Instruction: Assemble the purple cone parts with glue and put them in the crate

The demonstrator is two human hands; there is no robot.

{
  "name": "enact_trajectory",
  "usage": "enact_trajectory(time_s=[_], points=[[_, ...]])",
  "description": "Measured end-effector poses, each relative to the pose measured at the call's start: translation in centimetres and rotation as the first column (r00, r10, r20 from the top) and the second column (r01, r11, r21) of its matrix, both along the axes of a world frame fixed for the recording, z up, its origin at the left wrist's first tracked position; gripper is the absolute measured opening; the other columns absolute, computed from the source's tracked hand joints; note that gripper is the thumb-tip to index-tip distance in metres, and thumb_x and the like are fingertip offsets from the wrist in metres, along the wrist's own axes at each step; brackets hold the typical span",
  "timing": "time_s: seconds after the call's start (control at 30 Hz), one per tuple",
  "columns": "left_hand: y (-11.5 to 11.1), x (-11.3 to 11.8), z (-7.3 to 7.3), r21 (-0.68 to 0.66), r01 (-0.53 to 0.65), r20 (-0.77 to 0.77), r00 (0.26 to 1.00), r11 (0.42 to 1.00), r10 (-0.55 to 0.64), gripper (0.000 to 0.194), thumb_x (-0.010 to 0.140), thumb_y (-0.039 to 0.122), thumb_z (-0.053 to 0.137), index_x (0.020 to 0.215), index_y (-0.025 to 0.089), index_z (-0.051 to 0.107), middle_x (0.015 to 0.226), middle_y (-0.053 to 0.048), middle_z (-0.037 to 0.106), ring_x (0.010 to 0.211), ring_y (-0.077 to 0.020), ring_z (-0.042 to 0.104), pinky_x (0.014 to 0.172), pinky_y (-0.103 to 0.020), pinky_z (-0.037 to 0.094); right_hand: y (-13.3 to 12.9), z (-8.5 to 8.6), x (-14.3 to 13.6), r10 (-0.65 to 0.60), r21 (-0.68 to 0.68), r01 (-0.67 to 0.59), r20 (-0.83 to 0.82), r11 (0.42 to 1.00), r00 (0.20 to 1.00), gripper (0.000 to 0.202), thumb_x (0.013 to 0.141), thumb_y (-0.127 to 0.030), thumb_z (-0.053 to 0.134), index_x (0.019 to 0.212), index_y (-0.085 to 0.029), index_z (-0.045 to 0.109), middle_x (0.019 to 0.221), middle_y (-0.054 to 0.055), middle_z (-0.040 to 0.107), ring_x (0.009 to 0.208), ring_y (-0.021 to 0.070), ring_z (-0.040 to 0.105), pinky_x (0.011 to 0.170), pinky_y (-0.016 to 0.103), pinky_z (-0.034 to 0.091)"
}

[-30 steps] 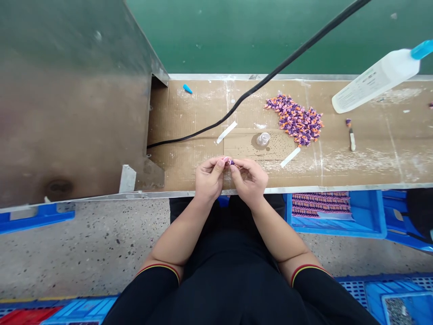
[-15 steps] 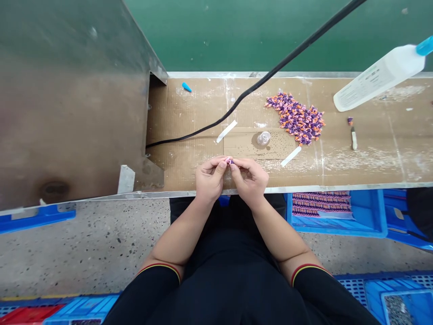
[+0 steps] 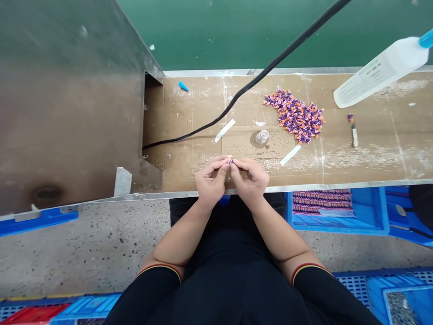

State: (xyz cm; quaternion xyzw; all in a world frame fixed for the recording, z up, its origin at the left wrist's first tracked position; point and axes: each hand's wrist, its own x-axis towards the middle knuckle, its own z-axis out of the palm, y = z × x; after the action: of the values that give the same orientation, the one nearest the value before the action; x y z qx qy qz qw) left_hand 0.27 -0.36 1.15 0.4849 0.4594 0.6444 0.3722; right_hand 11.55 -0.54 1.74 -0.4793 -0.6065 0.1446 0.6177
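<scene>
Between the fingertips of both hands sits a small purple, pink and white piece (image 3: 230, 160), mostly covered, so its exact form is unclear. My left hand (image 3: 211, 179) pinches it from one side with thumb and forefinger. From the other side my right hand (image 3: 251, 179) pinches it the same way. Both hands rest near the front edge of the cardboard-covered bench (image 3: 189, 113). Beyond them stands a small clear cup (image 3: 262, 137) on a wet, spotted cardboard strip (image 3: 233, 141). A heap of similar small purple, pink and orange pieces (image 3: 299, 117) lies to the right.
A black cable (image 3: 243, 95) crosses over the bench. At right are a white bottle with a blue cap (image 3: 380, 72) and a small brush-like tool (image 3: 354, 136). A metal housing (image 3: 74, 113) fills the left. Below the edge, a blue crate (image 3: 370, 210) holds rows of pieces.
Both hands keep their pinch on the small piece, which looks slightly turned, showing more white. The camera view has shifted slightly.
</scene>
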Motion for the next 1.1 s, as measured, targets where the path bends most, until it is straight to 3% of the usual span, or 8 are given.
enact_trajectory(time_s=[0.17,0.43,0.6,0.73,0.83,0.97,1.03,1.1], points=[[0.0,-0.3,0.0,0.027,0.077,-0.039,0.996,0.997,-0.075,0.015,0.098,0.034,0.078,0.108,0.028,0.086,0.116,-0.008,0.082,0.112,-0.0203,0.08,0.104,-0.037,0.066,0.1,0.0,0.2,0.018,-0.026,-0.019,-0.043,0.999,0.999,0.005,0.1,-0.02,0.074,0.1,-0.023,0.078,0.097,0.004,0.082,0.089,0.0167,0.081,0.079,0.03,0.07],[0.0,-0.4,0.2,-0.002,0.103,-0.052,0.993,0.995,-0.103,0.016,0.099,0.036,0.077,0.108,0.028,0.086,0.114,-0.008,0.082,0.111,-0.0223,0.08,0.105,-0.04,0.067,0.0,-0.2,0.5,0.008,-0.109,-0.01,-0.02,0.994,1.0,0.012,0.103,-0.03,0.069,0.097,-0.024,0.078,0.094,0.005,0.082,0.088,0.0185,0.08,0.078,0.035,0.07],[-0.1,-0.3,0.3,0.005,0.104,-0.036,0.994,0.995,-0.103,0.015,0.099,0.034,0.077,0.109,0.029,0.086,0.115,-0.008,0.082,0.11,-0.0202,0.08,0.102,-0.035,0.067,0.1,-0.1,0.4,0.026,-0.061,-0.03,-0.054,0.998,0.998,0.007,0.102,-0.023,0.071,0.1,-0.024,0.077,0.096,0.004,0.082,0.089,0.017,0.08,0.078,0.032,0.069],[-0.2,-0.2,-0.2,-0.05,0.063,0.037,0.997,0.997,-0.061,0.019,0.099,0.041,0.077,0.109,0.027,0.087,0.115,-0.008,0.082,0.113,-0.0203,0.079,0.103,-0.034,0.065,0.2,0.1,0.2,0.049,0.007,-0.049,-0.099,0.999,0.994,0.009,0.1,-0.017,0.072,0.104,-0.024,0.075,0.098,0.003,0.08,0.088,0.0155,0.078,0.077,0.03,0.067],[-0.1,-0.2,-0.8,-0.101,0.03,0.134,0.991,0.994,-0.017,0.023,0.099,0.045,0.076,0.109,0.027,0.086,0.113,-0.008,0.082,0.104,-0.0172,0.079,0.091,-0.027,0.064,-0.1,0.0,0.5,0.028,0.006,-0.028,-0.093,1.0,0.995,0.003,0.1,-0.021,0.072,0.101,-0.023,0.072,0.092,0.003,0.076,0.085,0.0158,0.074,0.072,0.031,0.065],[0.3,-0.1,-0.8,-0.1,0.012,0.168,0.986,0.995,0.005,0.024,0.094,0.047,0.08,0.1,0.025,0.087,0.106,-0.008,0.081,0.083,-0.0132,0.072,0.078,-0.025,0.06,-1.1,0.0,3.8,-0.06,-0.039,0.058,-0.051,0.998,0.997,0.004,0.101,-0.025,0.071,0.099,-0.022,0.07,0.089,0.003,0.07,0.084,0.0156,0.071,0.074,0.031,0.063],[0.6,0.2,-0.5,-0.072,-0.002,0.217,0.976,0.997,0.018,0.022,0.09,0.045,0.084,0.095,0.024,0.087,0.1,-0.008,0.08,0.077,-0.0121,0.069,0.075,-0.026,0.058,-1.9,0.0,7.6,-0.159,-0.015,0.158,-0.047,0.987,0.986,0.005,0.101,-0.026,0.071,0.099,-0.023,0.069,0.093,0.003,0.07,0.088,0.0149,0.072,0.078,0.031,0.063],[0.9,0.5,-0.1,-0.047,-0.011,0.267,0.963,0.999,0.023,0.019,0.087,0.04,0.086,0.092,0.022,0.087,0.094,-0.008,0.079,0.074,-0.0118,0.067,0.071,-0.025,0.055,-3.1,0.0,12.7,-0.335,0.005,0.335,-0.033,0.942,0.942,0.01,0.101,-0.031,0.072,0.101,-0.023,0.066,0.102,0.004,0.071,0.094,0.0153,0.075,0.079,0.03,0.064]])
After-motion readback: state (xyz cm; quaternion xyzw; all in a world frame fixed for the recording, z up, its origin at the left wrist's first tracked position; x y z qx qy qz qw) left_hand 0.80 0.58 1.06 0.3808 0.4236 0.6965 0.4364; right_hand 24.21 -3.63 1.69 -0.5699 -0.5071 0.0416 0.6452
